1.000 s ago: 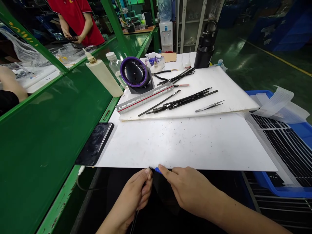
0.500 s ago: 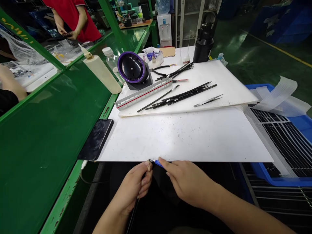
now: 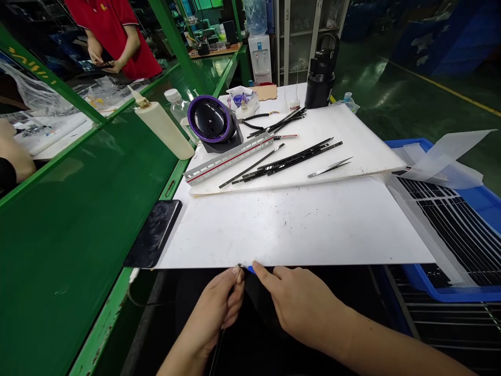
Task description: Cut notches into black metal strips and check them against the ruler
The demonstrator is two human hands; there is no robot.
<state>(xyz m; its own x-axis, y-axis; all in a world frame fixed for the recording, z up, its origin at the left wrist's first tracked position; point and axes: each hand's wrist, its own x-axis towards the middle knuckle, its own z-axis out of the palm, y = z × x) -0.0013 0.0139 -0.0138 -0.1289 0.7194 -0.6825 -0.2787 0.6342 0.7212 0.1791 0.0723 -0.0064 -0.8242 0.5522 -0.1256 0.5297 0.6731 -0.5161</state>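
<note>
At the front edge of the white table, my left hand [image 3: 221, 303] is closed with thumb and forefinger pinched together. A thin black strip [image 3: 216, 347] runs down out of its underside. My right hand [image 3: 309, 308] grips a slim blue-handled tool [image 3: 250, 269], the index finger stretched along it. The tool's narrow tip reaches the left fingertips; its exact kind is too small to tell. Beyond the hands, several black strips [image 3: 289, 162] lie on a white foam board [image 3: 352, 125], with tweezers [image 3: 330, 167] to their right.
A phone [image 3: 154, 232] lies at the table's left edge. On the board are a scale ruler [image 3: 229, 159] and pliers [image 3: 254, 121]; a purple-rimmed fan [image 3: 210, 119] and black bottle [image 3: 320, 78] stand behind. A blue tray [image 3: 434, 292] of strips sits right. A person in red [image 3: 117, 36] works across.
The view has tilted slightly, so the table sits lower in the picture. Less of the blue handle shows past my right index finger. Both hands keep their holds.
</note>
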